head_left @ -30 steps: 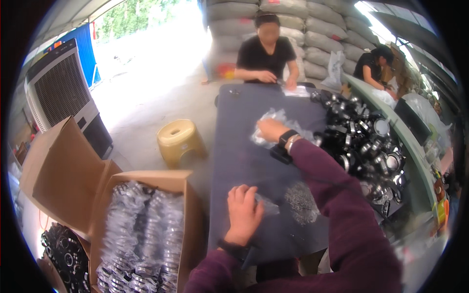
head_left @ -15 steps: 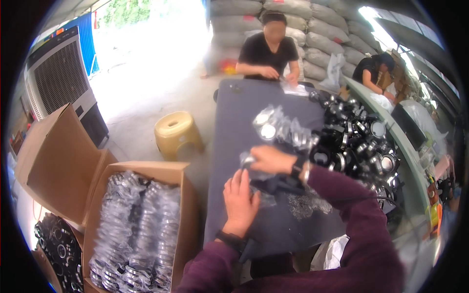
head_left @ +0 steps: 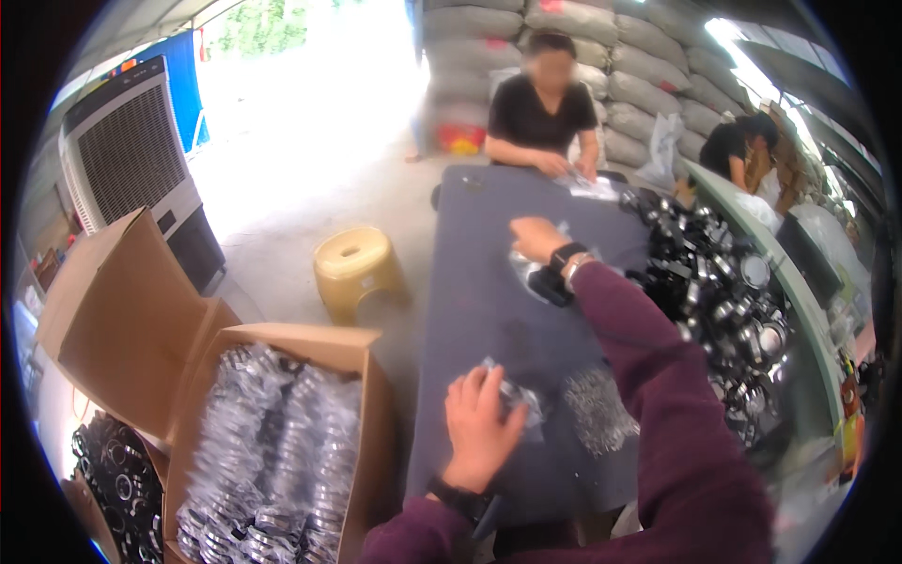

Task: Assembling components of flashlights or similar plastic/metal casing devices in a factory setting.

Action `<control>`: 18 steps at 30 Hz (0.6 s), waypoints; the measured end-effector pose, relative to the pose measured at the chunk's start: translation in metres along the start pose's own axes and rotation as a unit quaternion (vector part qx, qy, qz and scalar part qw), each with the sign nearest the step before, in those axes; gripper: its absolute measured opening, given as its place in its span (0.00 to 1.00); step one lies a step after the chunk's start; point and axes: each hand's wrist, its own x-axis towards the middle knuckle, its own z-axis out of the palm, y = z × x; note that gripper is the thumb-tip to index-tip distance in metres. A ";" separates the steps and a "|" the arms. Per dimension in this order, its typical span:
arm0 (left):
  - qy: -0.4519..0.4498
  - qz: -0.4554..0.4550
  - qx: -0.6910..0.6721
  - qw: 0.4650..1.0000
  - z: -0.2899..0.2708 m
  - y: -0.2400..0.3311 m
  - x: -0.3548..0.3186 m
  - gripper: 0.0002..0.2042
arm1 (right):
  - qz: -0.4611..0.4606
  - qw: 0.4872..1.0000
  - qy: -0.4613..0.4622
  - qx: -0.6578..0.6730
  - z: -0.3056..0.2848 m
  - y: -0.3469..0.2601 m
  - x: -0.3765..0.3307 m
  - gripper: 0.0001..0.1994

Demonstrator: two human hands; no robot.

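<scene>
My left hand point(head_left: 477, 425) rests low on the dark table point(head_left: 540, 338), its fingers stretched and its thumb apart. Beside and partly under it lies a clear plastic bag with a shiny round part point(head_left: 522, 402) inside. My right hand point(head_left: 539, 241) reaches to the far middle of the table, its fingers curled down at some plastic-bagged parts point(head_left: 522, 270). My hand and wrist cover most of those bagged parts, and the fingertips are hidden. Both wrists wear black bands. A pile of small silvery wire pieces point(head_left: 601, 409) lies right of my left hand.
Loose black and silver round parts point(head_left: 742, 305) heap along the table's right side. An open carton point(head_left: 362, 414) of bagged parts stands at left, near a yellow stool point(head_left: 355, 273) and an air cooler point(head_left: 132, 150). A co-worker point(head_left: 543, 113) handles plastic across the table; another person point(head_left: 738, 150) bends at right.
My right hand has moved from beside my left hand to the bagged parts farther up the table. My left hand has stayed near the lower bagged part, its thumb now wider apart. The view has shifted slightly.
</scene>
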 end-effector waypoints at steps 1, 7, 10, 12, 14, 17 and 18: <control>-0.005 0.001 -0.003 1.000 -0.001 0.000 0.000 0.29 | 0.050 0.997 -0.046 -0.034 0.001 0.004 0.011 0.14; -0.008 -0.012 -0.014 1.000 -0.002 0.001 0.001 0.28 | 0.122 0.977 -0.169 -0.053 0.019 0.041 0.028 0.19; -0.010 -0.016 -0.011 1.000 -0.004 0.001 0.003 0.28 | 0.048 0.995 -0.087 0.012 0.009 0.033 0.014 0.15; -0.005 -0.010 -0.007 1.000 -0.003 0.000 0.003 0.28 | -0.016 0.998 -0.065 0.000 -0.007 0.022 0.005 0.13; 0.001 -0.007 -0.018 1.000 0.001 -0.003 0.003 0.28 | -0.105 0.994 0.000 0.003 -0.019 0.006 -0.012 0.11; 0.012 -0.005 -0.015 1.000 0.003 -0.006 0.002 0.30 | -0.155 0.984 0.070 0.050 -0.021 -0.042 -0.069 0.12; 0.019 -0.012 -0.013 1.000 0.003 -0.006 0.002 0.31 | -0.143 0.985 0.043 0.090 -0.024 -0.062 -0.095 0.12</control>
